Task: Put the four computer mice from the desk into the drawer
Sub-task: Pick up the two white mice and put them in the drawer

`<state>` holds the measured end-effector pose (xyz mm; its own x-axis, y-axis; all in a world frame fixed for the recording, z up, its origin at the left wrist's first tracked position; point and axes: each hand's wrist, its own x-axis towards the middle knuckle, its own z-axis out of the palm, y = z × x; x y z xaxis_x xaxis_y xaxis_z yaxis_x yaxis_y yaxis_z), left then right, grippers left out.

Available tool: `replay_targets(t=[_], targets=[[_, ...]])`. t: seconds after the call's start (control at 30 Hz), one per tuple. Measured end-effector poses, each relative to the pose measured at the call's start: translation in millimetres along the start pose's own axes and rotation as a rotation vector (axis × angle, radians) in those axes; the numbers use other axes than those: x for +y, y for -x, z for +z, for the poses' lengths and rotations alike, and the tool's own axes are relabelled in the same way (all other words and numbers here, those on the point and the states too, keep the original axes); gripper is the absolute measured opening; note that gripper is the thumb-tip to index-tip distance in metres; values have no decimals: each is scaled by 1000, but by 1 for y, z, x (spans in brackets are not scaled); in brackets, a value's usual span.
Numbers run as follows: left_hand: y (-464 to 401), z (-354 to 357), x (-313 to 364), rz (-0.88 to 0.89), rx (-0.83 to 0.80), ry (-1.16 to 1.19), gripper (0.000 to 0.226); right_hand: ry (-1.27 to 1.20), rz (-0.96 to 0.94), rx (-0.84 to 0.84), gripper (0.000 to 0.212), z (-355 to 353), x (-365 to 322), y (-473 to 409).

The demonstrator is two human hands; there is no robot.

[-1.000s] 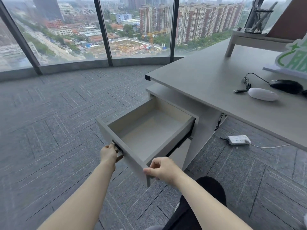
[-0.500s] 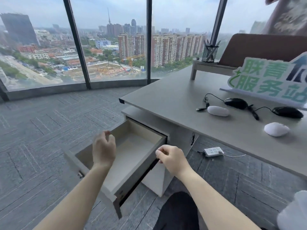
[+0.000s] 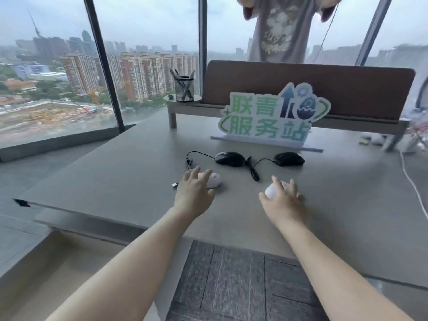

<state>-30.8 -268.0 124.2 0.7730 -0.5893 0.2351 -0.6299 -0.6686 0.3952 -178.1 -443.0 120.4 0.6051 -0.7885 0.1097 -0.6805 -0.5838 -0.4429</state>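
Note:
Several computer mice lie on the grey desk (image 3: 120,181). Two black wired mice sit at the back: one (image 3: 229,158) on the left, one (image 3: 289,159) on the right, their cables trailing forward. My left hand (image 3: 194,193) hovers with spread fingers over a white mouse (image 3: 214,179), half hiding it. My right hand (image 3: 283,200) reaches over a second white mouse (image 3: 271,191), fingers spread on top of it; I cannot tell if they press on it. The open drawer (image 3: 46,274) shows only as a blurred pale interior at the lower left.
A green and white cut-out sign (image 3: 266,117) stands behind the mice. A mesh pen holder (image 3: 184,90) sits on a raised shelf (image 3: 185,110) with a brown panel. A USB plug (image 3: 175,185) lies by my left hand. A person in a printed shirt (image 3: 278,28) stands beyond the desk.
Both hands left the drawer and rose over the desk to the two white mice. The view lifted from the drawer to the desktop.

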Motion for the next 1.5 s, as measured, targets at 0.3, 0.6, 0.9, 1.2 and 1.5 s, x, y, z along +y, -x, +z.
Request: replay_targets(t=[0.3, 0.6, 0.9, 1.2, 1.5], targets=[[-39, 27, 4, -46, -91, -230, 43, 171, -37, 24, 50, 21, 2, -28], [59, -33, -35, -203, 268, 273, 56, -318, -426, 66, 42, 15, -81, 51], [200, -73, -233, -825, 160, 9, 64, -479, -841, -388, 53, 117, -214, 215], [241, -27, -321, -1094, -105, 7, 59, 175, -848, -643, 53, 254, -269, 240], [218, -1, -348, -1074, -86, 12, 56, 480, -769, -778, 65, 311, -299, 226]])
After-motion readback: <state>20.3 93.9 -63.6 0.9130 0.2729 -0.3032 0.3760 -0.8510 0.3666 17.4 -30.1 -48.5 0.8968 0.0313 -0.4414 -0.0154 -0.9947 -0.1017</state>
